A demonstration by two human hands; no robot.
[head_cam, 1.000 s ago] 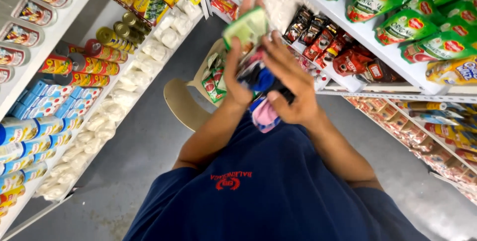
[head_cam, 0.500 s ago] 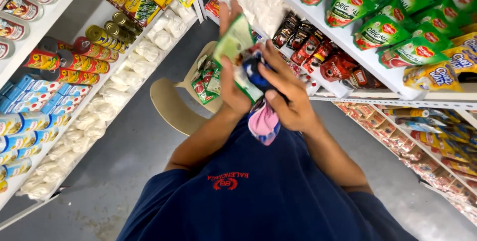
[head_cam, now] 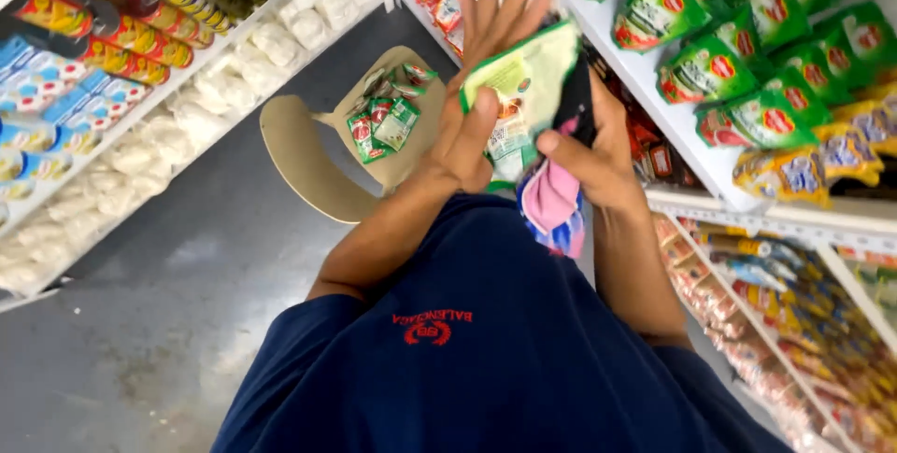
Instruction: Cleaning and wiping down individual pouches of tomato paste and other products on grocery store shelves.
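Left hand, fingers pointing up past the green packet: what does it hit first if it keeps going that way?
Probably the white shelf with its bags, straight beyond the left hand; depth is unclear, so the gap cannot be judged.

Left hand (head_cam: 481,89): pressing its thumb on a green sachet (head_cam: 523,75), fingers lying spread and straight behind it.
Right hand (head_cam: 598,149): gripping a pink and blue cloth (head_cam: 553,205) together with a dark item, touching the sachet's right edge.
Chair (head_cam: 308,149): beige, standing just beyond the hands, carrying small green and red packets (head_cam: 383,117) on its seat.
Right shelf (head_cam: 691,159): displaying green pouches (head_cam: 738,51).
Left shelf (head_cam: 121,117): holding white bags and tins.
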